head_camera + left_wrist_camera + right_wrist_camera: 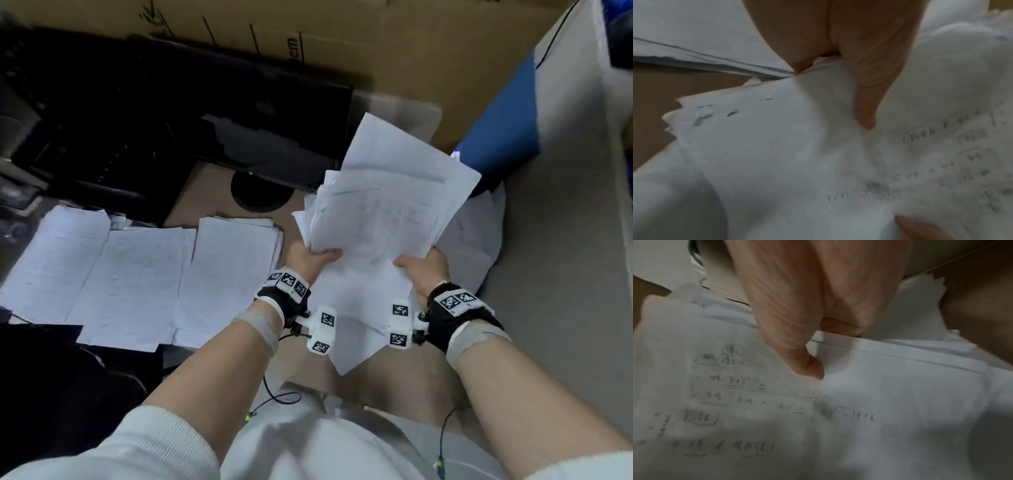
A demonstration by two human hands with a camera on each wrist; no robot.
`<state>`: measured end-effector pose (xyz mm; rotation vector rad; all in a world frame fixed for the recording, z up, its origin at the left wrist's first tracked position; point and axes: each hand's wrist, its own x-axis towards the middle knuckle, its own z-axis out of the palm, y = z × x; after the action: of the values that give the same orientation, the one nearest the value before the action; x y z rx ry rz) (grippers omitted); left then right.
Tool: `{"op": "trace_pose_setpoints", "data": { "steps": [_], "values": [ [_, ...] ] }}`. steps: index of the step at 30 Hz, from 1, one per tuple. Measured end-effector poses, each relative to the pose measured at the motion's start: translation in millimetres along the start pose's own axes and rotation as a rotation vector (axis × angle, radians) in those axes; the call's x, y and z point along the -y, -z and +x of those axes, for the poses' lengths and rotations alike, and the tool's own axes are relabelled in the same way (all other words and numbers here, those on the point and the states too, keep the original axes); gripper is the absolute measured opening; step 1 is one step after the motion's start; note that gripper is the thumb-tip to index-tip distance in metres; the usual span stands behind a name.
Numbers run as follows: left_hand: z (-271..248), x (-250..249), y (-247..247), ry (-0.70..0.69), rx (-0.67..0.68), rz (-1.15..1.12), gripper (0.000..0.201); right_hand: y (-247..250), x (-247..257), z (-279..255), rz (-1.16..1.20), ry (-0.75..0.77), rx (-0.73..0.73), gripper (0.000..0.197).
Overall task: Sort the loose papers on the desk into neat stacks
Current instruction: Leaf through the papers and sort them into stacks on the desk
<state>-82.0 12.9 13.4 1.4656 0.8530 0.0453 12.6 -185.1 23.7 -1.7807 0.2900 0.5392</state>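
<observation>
An untidy bundle of white papers is held up over my lap, its sheets fanned out at odd angles. My left hand grips its left edge, thumb on top. My right hand grips its right edge the same way. In the left wrist view the thumb presses on the top sheet, fingers hidden beneath. The right wrist view shows the right thumb on a handwritten sheet. Three flat stacks lie side by side on the desk: left stack, middle stack, right stack.
A dark monitor with a round base stands behind the stacks. Cardboard lines the back. A blue and white object sits at the right, with more loose paper below it. Black items fill the left edge.
</observation>
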Motion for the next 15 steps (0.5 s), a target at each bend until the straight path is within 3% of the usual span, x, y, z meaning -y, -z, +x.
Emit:
{"op": "trace_pose_setpoints", "data": {
  "steps": [3, 6, 11, 15],
  "values": [
    [-12, -31, -12, -0.198, -0.083, -0.071, 0.031, 8, 30, -6, 0.050, 0.126, -0.031, 0.021],
    [-19, -45, -19, -0.275, -0.119, -0.119, 0.040, 16, 40, -8, 0.071, 0.192, -0.048, 0.017],
    [-12, -22, -18, -0.251, -0.122, 0.073, 0.085, 25, 30, -10, -0.070, 0.169, 0.023, 0.041],
    [2, -14, -18, -0.217, -0.096, 0.046, 0.083, 22, 27, 4, -0.140, 0.169, 0.097, 0.063]
  ]
}}
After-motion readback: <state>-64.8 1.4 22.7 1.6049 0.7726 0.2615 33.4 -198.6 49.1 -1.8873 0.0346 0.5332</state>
